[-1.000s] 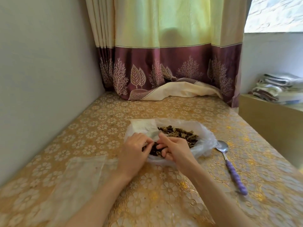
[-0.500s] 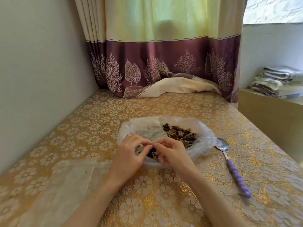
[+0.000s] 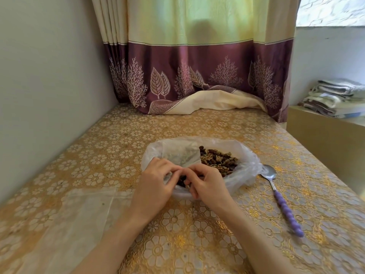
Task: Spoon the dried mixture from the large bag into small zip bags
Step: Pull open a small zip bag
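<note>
A large clear plastic bag (image 3: 246,165) lies open on the table, holding a brown dried mixture (image 3: 219,160). A small zip bag (image 3: 180,156) with some dark mixture in it rests over the large bag's left part. My left hand (image 3: 156,182) and my right hand (image 3: 207,182) meet at the small bag's near edge, fingertips pinched on it. A metal spoon with a purple beaded handle (image 3: 284,206) lies on the table to the right, apart from both hands.
Several empty clear bags (image 3: 79,220) lie flat at the near left. The table wears a gold flower-patterned cloth (image 3: 122,147). A wall runs along the left, a curtain (image 3: 197,76) hangs at the back, and folded cloths (image 3: 333,97) sit on a cabinet at right.
The small bag has sunk from upright to lying lower over the large bag. My fingers have shifted slightly along its near edge. The view has tipped a little.
</note>
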A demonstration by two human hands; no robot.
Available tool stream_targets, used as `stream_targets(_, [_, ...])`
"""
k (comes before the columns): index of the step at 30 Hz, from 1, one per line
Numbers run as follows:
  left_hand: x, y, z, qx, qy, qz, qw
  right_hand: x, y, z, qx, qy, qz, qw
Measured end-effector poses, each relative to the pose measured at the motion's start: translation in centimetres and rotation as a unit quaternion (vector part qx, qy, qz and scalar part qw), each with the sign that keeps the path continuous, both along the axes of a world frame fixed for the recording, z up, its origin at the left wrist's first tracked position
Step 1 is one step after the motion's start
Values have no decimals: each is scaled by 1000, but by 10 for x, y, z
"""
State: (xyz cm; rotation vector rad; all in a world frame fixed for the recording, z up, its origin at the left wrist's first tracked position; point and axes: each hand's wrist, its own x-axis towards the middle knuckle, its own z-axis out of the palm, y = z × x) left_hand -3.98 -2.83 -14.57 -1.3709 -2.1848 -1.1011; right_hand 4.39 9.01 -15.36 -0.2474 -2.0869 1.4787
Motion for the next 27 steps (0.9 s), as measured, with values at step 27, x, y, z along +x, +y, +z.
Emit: stream_targets(27, [-1,-9,15,150,123,30,981,0,7,4,56,39,-162,984])
